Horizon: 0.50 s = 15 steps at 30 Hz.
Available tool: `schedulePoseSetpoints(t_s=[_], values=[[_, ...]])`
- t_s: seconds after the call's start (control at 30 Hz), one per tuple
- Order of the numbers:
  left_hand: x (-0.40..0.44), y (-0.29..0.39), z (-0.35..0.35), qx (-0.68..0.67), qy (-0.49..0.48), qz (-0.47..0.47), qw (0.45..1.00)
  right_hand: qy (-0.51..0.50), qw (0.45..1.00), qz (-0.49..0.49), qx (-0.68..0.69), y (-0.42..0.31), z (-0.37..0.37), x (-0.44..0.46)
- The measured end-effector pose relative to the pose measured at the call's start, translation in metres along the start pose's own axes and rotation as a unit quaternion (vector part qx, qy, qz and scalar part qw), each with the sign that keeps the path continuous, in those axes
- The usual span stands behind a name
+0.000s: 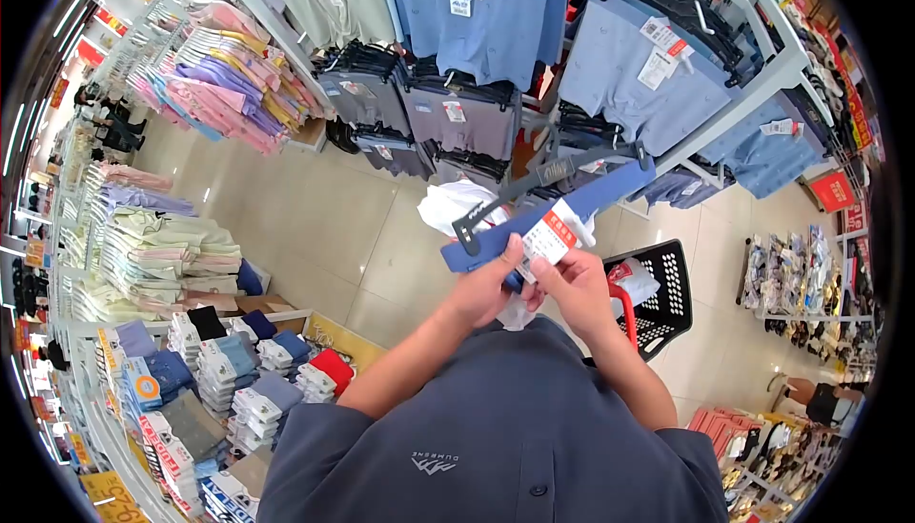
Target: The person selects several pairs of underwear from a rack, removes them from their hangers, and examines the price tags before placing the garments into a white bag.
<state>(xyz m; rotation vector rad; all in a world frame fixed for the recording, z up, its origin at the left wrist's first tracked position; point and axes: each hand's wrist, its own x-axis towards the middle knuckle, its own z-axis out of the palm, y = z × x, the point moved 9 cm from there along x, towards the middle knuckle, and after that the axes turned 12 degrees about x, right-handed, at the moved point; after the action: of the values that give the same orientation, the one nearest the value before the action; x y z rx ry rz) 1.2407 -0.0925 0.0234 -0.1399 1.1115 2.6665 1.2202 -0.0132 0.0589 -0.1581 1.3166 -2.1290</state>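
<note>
My left hand is closed on the waistband area of a blue folded garment, its thumb lying beside the paper price tag. Between the thumb and fingers of my right hand is the lower end of that white and orange tag. A black plastic hanger runs along the garment's far side. White crumpled material shows beyond the garment; I cannot tell what it is. A black shopping basket with a red handle hangs by my right forearm, a white plastic bag inside.
Ahead stands a metal rack hung with blue shorts and grey ones. Pastel clothes hang at the far left. Stacks of folded packaged clothes lie on a display at the near left. Tiled floor runs between the displays.
</note>
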Motion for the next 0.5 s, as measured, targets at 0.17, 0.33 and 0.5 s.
schedulePoseSetpoints(t_s=[0.17,0.33,0.5], values=[[0.012,-0.012,0.029,-0.028,0.004,0.011,1.000,0.013,1.000,0.024,-0.014,-0.012,-0.037,-0.007],[0.025,-0.030,0.037,-0.041,0.053,0.016,0.998,-0.037,0.995,0.051,-0.080,-0.027,-0.067,-0.013],[0.038,-0.027,0.047,-0.042,0.023,0.023,0.999,-0.017,0.990,0.011,-0.142,-0.044,-0.084,-0.021]])
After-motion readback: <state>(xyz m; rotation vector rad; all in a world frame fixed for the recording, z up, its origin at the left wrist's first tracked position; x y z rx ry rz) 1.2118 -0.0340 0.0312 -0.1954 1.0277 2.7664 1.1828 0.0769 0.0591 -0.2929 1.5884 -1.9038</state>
